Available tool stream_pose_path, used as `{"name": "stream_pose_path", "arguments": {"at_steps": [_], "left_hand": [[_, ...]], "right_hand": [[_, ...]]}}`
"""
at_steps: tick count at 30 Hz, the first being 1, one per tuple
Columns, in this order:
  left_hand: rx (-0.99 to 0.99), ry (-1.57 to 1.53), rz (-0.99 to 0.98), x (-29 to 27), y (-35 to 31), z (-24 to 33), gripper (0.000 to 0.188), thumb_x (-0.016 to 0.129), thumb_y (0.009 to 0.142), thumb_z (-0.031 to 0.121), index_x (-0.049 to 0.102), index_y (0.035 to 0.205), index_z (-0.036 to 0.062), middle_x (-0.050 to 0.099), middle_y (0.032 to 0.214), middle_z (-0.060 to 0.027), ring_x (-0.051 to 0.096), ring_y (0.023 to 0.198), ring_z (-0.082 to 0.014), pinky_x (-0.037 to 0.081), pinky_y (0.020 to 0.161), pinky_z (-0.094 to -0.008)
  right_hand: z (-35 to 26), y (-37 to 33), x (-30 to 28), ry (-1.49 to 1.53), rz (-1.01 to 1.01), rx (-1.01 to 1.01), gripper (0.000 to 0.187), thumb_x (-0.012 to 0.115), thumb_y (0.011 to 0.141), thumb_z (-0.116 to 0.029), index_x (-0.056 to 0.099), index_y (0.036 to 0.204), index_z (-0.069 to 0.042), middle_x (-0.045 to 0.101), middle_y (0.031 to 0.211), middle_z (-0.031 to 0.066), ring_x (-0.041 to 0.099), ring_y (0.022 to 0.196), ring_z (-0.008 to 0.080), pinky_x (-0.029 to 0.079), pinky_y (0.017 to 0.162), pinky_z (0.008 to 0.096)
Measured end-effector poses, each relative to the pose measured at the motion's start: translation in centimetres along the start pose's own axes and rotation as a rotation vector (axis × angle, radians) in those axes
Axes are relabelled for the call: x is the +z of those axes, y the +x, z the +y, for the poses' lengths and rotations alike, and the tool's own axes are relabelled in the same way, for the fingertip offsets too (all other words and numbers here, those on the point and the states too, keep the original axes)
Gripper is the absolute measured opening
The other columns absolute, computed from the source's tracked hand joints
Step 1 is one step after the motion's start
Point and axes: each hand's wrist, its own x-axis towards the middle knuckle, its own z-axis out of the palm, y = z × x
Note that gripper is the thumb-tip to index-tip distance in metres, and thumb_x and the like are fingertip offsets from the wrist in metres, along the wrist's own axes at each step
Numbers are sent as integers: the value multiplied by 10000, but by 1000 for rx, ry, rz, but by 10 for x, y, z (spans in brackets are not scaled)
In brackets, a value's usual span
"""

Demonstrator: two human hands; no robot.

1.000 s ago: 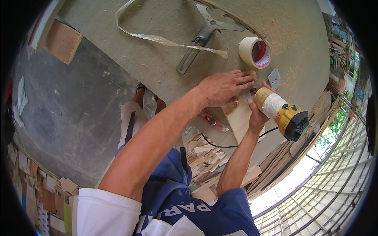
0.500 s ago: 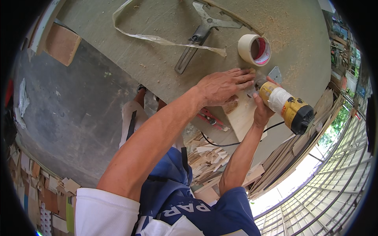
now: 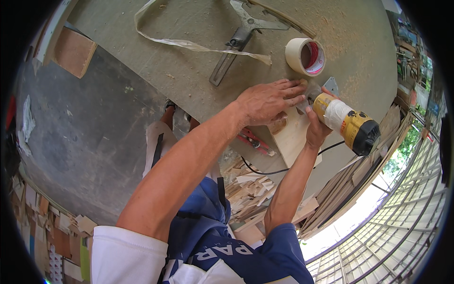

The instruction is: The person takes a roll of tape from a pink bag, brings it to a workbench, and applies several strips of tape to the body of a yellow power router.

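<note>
A yellow and black trim router, its body wrapped with a white band, lies tilted over a pale wooden board near the table's right corner. Round its lower end wraps my right hand, fingers partly hidden behind it. My left hand rests with fingers stretched out over the board's far end, fingertips beside the router's clear base. What lies under that palm is hidden. A roll of cream masking tape stands just beyond both hands, and a small grey metal plate shows behind the router.
A metal combination square lies on the dusty table, crossed by a thin plastic strip. Red-handled pliers or cutters sit left of the board. A black cord runs under my right forearm. Wood offcuts are piled below.
The router has swung slightly up and to the right, with my right hand following. My left hand stays nearly in place on the board.
</note>
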Motion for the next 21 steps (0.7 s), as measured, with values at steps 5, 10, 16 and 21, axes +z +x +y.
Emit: {"name": "stream_pose_path", "arguments": {"at_steps": [5, 10, 16, 21], "left_hand": [[6, -12, -13, -2, 1, 0, 727, 732, 864, 162, 434, 1521, 75, 371, 1624, -127, 347, 1499, -322, 322, 1249, -423], [-8, -19, -27, -3, 0, 1, 767, 731, 871, 172, 387, 1551, 80, 349, 1635, -132, 335, 1507, -324, 307, 1259, -424], [-47, -45, -23, -5, 1, 3, 816, 736, 869, 175, 338, 1569, 48, 329, 1640, -152, 342, 1498, -342, 308, 1257, -422], [-53, -41, -14, -4, 0, 4, 835, 746, 865, 180, 325, 1571, 35, 338, 1630, -172, 368, 1475, -371, 356, 1225, -420]], "right_hand": [[-2, 4, 2, 3, 3, 8, 723, 794, 710, 2, 526, 1380, -47, 556, 1377, 109, 532, 1257, 234, 399, 1118, 377], [-1, 6, 4, 19, 4, -7, 731, 798, 710, 15, 513, 1380, -55, 561, 1381, 118, 537, 1252, 233, 411, 1109, 379], [-1, 7, 8, 39, 18, -18, 748, 812, 715, 10, 492, 1387, -57, 571, 1379, 134, 539, 1247, 233, 416, 1103, 380], [0, 8, 12, 51, 20, -18, 735, 816, 715, 10, 501, 1376, -52, 570, 1380, 137, 537, 1242, 234, 416, 1097, 378]]}}
